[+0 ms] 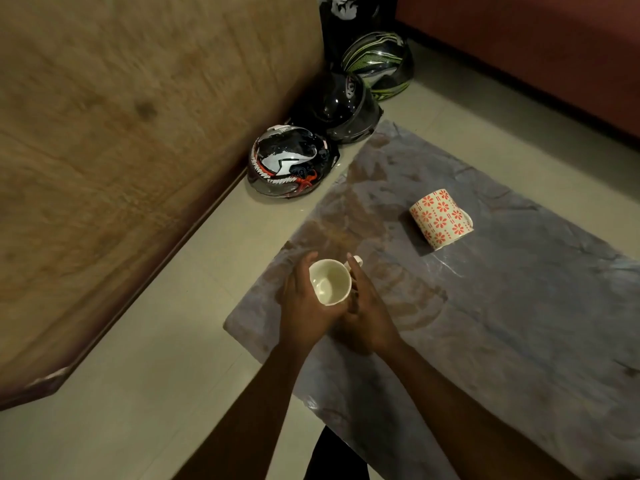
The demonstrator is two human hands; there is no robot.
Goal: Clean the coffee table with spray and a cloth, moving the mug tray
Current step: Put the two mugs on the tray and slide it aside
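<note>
Both hands, left (pixel 304 306) and right (pixel 367 317), cup the plain white ceramic mug (pixel 329 281), apparently clearing the grey stone worktop (pixel 485 323); next, set it aside.

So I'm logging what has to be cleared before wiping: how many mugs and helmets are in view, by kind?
Mugs: 2, a plain white mug held between both hands, and a red-flowered mug standing on the table
Helmets: 3, on the floor: white-and-black, black, green-striped
Total: 5

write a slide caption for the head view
Both hands cup a plain white mug over the table; a floral mug stands apart.
</note>
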